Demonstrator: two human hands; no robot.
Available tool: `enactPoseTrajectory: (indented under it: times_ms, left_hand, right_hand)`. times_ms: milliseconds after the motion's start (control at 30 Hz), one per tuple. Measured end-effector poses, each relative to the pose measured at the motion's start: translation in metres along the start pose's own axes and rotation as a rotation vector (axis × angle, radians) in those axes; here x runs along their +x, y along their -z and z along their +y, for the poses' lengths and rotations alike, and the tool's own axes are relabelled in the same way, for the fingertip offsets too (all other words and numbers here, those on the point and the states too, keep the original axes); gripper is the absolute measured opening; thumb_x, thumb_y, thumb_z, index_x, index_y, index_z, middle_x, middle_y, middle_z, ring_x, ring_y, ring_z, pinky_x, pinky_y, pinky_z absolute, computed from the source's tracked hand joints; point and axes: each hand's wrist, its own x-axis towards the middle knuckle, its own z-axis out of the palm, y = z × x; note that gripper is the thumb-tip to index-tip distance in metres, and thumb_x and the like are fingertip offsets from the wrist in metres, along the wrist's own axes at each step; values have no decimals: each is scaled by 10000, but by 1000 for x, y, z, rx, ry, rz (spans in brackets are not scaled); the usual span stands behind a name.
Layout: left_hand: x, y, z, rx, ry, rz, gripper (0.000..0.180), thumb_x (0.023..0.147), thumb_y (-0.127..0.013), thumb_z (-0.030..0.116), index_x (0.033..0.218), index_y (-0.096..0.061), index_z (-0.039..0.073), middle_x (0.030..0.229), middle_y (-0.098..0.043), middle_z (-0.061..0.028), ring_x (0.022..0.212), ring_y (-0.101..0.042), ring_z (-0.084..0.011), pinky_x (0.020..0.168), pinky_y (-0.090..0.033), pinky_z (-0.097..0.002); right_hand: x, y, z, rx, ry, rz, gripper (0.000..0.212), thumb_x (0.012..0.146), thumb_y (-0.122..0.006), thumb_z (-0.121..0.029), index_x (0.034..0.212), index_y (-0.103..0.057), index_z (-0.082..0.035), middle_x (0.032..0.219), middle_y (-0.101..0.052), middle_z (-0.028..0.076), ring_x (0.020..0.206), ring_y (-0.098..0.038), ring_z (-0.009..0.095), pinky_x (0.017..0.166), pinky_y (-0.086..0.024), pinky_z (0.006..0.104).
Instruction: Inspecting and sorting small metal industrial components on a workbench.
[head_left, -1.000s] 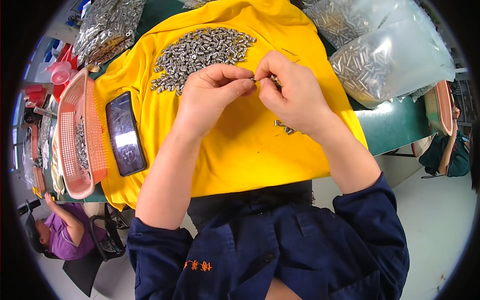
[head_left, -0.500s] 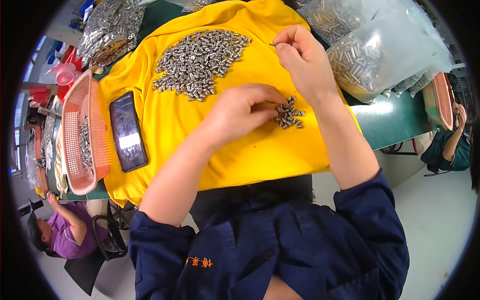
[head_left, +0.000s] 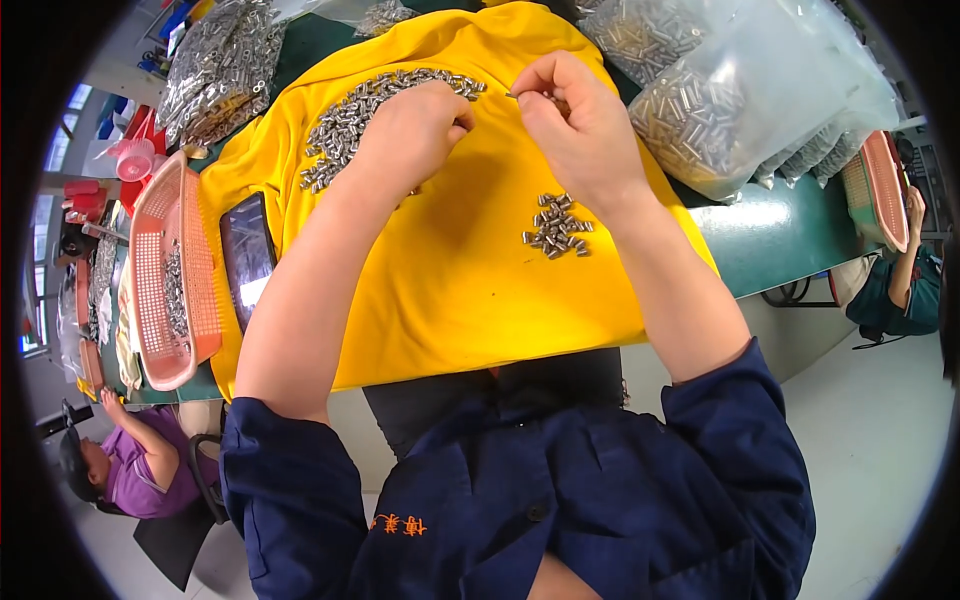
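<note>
On the yellow cloth (head_left: pixel 450 300) lies a large pile of small shiny metal sleeves (head_left: pixel 345 125), partly covered by my left hand (head_left: pixel 415 125). That hand is closed at the pile's right edge, its fingertips curled under; whatever they grip is hidden. My right hand (head_left: pixel 580 125), to the right of it and above the cloth, is closed in a pinch. From its fingertips a thin dark pin-like piece (head_left: pixel 512 95) sticks out to the left; its exact kind is too small to tell. Below the right hand sits a smaller heap of the same sleeves (head_left: pixel 558 228).
A phone (head_left: pixel 248 250) lies at the cloth's left side, beside a pink basket (head_left: pixel 205 300) holding metal parts. Clear bags of metal parts (head_left: pixel 700 120) stand at the right, another bag (head_left: pixel 222 70) at the back left. A person in purple (head_left: pixel 155 460) sits left, another person (head_left: pixel 910 290) right.
My left hand has moved from the small heap up and left to the large pile, and its fingers have curled in. My right hand has shifted slightly left, still pinching the thin piece.
</note>
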Motion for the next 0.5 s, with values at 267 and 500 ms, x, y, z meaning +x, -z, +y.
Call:
enactPoseTrajectory:
  times_ms: [267, 500]
  left_hand:
    - [-33, 13, 37, -1542, 560, 108, 150, 769, -579, 41, 912, -561, -3, 812, -590, -64, 737, -577, -139, 702, -467, -239]
    - [-36, 12, 35, -1584, 528, 72, 144, 760, -584, 22, 902, -575, -5, 824, -593, -68, 746, -584, -141, 707, -472, -241]
  right_hand:
    - [-6, 0, 0, 65, -45, -140, 66, 729, -468, -78, 769, -497, -34, 588, -472, 7, 511, -410, 68, 468, -349, 219]
    - [-6, -2, -1, 33, -61, -245, 50, 724, -452, -71, 743, -484, -37, 553, -437, -4, 488, -376, 54, 440, -321, 215]
